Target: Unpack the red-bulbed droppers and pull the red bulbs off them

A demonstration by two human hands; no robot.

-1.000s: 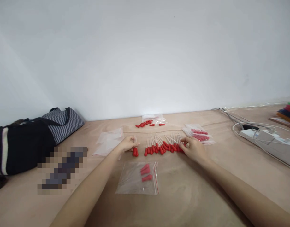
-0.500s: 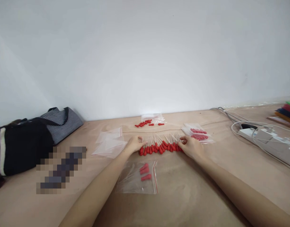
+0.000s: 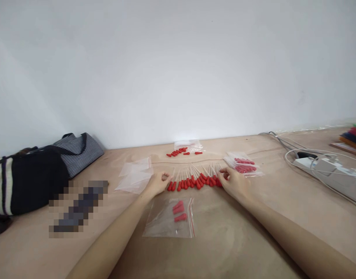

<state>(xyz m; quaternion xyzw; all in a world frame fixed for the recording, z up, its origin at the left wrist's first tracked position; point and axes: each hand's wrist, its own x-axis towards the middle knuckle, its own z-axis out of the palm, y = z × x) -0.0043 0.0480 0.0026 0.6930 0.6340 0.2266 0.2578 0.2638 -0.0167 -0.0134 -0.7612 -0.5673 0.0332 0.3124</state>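
Observation:
A row of droppers with red rubber bulbs [image 3: 192,182] lies fanned out on the wooden table, pale stems pointing away from me. At the row's left end rests my left hand [image 3: 158,183], its fingers loosely bent and apart, beside the outermost dropper. My right hand [image 3: 235,183] is at the right end, thumb and fingertips closed around the last droppers, which they partly cover. Nearer to me lies a clear zip bag [image 3: 163,224] with a few red-bulbed droppers inside. Filled bags [image 3: 245,166] lie beyond my right hand, and flat clear bags [image 3: 134,176] behind my left.
More red-bulbed droppers [image 3: 177,151] lie near the wall by another bag [image 3: 186,144]. A black and striped cloth bag [image 3: 38,178] and a pixelated object [image 3: 80,207] are on the left. A power strip [image 3: 325,174] with cables and a coloured stack [image 3: 352,137] stand right.
My left hand has shifted left, away from the row, and droppers it covered at the left end now show. The right hand has barely moved.

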